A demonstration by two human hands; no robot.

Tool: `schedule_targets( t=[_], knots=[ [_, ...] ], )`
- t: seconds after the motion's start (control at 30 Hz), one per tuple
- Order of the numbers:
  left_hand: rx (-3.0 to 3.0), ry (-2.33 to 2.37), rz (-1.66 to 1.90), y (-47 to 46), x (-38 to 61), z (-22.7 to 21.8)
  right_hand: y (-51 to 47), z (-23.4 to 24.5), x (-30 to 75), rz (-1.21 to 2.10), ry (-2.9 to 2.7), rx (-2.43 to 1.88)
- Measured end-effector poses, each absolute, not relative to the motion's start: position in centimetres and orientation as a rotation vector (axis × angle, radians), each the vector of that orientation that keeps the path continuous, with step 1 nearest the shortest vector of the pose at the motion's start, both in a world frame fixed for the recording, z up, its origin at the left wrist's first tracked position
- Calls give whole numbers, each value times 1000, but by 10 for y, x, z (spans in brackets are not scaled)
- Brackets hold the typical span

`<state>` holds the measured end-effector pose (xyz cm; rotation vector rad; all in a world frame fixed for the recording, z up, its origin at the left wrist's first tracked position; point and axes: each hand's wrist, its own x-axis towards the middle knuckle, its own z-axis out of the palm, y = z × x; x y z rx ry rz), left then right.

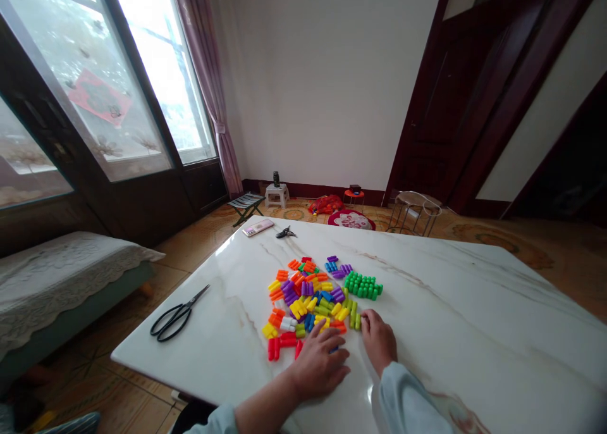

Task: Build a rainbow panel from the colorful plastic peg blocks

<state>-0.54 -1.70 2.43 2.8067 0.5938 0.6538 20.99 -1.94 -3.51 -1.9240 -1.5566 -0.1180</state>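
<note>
Presently, head view. The white marble table (474, 333) carries a loose pile of plastic blocks (310, 298) at its middle, nearer the near edge than the far one. Colours are mixed: orange, purple, yellow, blue, lime, red, white.

A green cluster (363, 286) of joined blocks lies at the pile's right side, touching it. The red blocks (279, 344) lie at the pile's near-left fringe.

Left hand (320, 361): palm down on the table at the near side of the pile. Its fingers are spread and extended, with the tips resting on the nearest blocks. Nothing is gripped; the hand lies loose and flat.

Right hand (378, 339): just beside the left, at the pile's near-right fringe. Its fingers are curled, knuckles up, and the tips touch the lime-yellow blocks (355, 320). I cannot tell whether a piece is pinched beneath them. A pale sleeve covers the forearm.

Other items on the table:
- Black scissors (177, 320), closed, near the left edge, well apart from the pile.
- A phone (258, 227) at the far left corner.
- A small dark tool (286, 233) just beside the phone, along the far edge.
</note>
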Motion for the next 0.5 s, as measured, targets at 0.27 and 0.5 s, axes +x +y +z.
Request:
schedule_targets(
  t=[0.27, 0.5],
  knots=[
    [2626, 1184, 632, 91, 15, 67, -18, -36, 207, -168, -1702, -2025],
    [2381, 1632, 82, 175, 23, 72, -16, -38, 207, -185, -1719, -2025]
  ],
)
